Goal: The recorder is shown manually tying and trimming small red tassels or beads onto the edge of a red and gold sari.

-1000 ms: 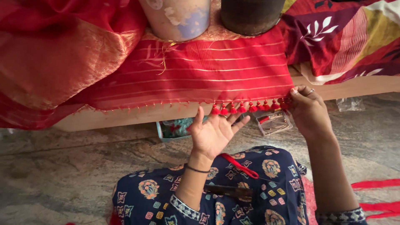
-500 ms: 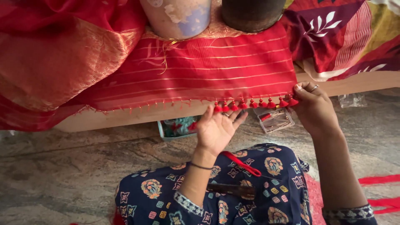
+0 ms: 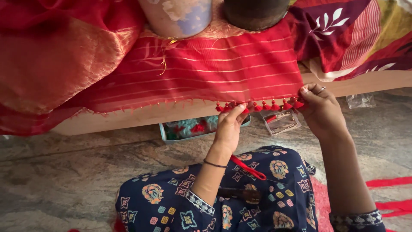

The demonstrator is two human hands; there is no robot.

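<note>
- Both hands are up at the tasselled edge of a red sari cloth (image 3: 214, 73) with thin gold stripes, which hangs over the front of a wooden ledge (image 3: 141, 116).
- Left hand (image 3: 229, 126): fingers pinched on one of the little red tassels (image 3: 257, 106) in the row along the hem.
- Right hand (image 3: 322, 112): fingers closed on the corner of the cloth at the far right end of that tassel row, ring visible on one finger.
- Two heavy pots sit on top of the cloth, a pale chipped one (image 3: 178, 15) and a dark one (image 3: 255, 13) just beside it.
- Down on the stone floor (image 3: 64, 172), under the ledge: a teal tray of thread bits (image 3: 189, 129) and a small clear box (image 3: 281, 121).
- Red thread (image 3: 249, 167) lies across the lap.
</note>
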